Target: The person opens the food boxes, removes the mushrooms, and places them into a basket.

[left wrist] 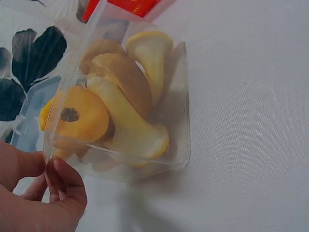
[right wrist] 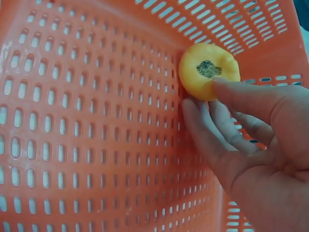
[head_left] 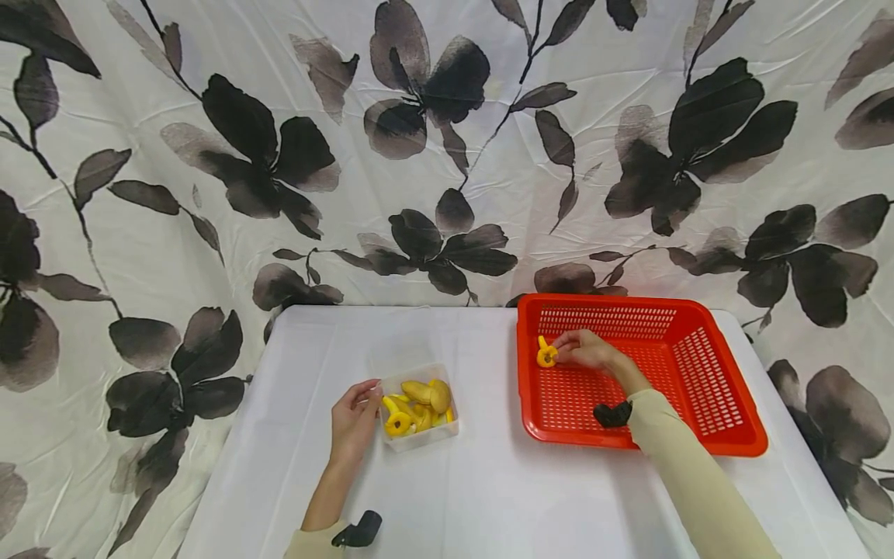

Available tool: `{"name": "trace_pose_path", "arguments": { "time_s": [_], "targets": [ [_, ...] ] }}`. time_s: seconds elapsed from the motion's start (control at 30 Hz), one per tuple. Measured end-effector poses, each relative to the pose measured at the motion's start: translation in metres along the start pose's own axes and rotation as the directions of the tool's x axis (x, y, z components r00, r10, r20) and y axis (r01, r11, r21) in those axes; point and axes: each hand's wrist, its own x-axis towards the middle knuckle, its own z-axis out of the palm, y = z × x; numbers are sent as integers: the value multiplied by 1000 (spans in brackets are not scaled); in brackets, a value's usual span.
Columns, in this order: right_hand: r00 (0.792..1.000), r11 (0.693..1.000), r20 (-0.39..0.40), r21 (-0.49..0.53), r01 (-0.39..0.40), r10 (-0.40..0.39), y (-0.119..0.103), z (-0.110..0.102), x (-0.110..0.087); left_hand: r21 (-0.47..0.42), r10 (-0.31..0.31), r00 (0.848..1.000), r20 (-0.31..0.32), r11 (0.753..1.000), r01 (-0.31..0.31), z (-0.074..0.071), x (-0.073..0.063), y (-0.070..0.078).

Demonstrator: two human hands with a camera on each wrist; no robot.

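Inside the red basket (head_left: 729,388), near its left wall, my right hand (head_left: 587,349) pinches a small yellow gourd (head_left: 547,355) between thumb and fingertips. Its round end, marked by a dark rough patch, faces the right wrist camera, and a narrow neck points up in the head view. To the left, my left hand (head_left: 355,419) grips the side wall of a clear plastic box (left wrist: 186,111) between thumb and curled fingers. Several yellow gourds (left wrist: 128,79) lie piled in that box, some with pale, flared necks.
The basket has slotted walls and floor and stands at the right of a table with a white cloth (head_left: 482,481). A flower-patterned curtain (head_left: 447,155) hangs behind the table. Each wrist wears a black strap-on device (head_left: 359,529).
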Motion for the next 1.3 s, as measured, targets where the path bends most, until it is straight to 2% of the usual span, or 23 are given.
{"name": "trace_pose_path", "arguments": {
  "time_s": [0.17,0.33,0.47,0.63,0.93,1.1,1.3],
  "targets": [
    [1000,1000,-7,-24,14,-15,-1,-2,-4,6,-10,1000,16,1000,10,1,0,1],
    [996,995,-39,-63,82,-85,-5,-5,-5,8,-6,1000,19,1000,6,0,0,1],
    [984,982,-83,-123,144,-155,-14,-5,-7,17,-6,1000,19,1000,6,-1,-1,2],
    [977,975,-123,-158,156,-176,-29,-1,-14,26,-34,999,19,999,34,0,0,4],
    [971,970,-97,-138,203,-217,-55,11,-20,-32,-137,990,13,990,137,0,4,9],
    [965,962,-78,-133,237,-249,-67,17,-19,-53,-159,987,11,986,159,0,6,10],
    [960,956,-59,-123,267,-275,-79,27,-17,-119,-185,983,15,975,185,0,6,11]
  ]
}}
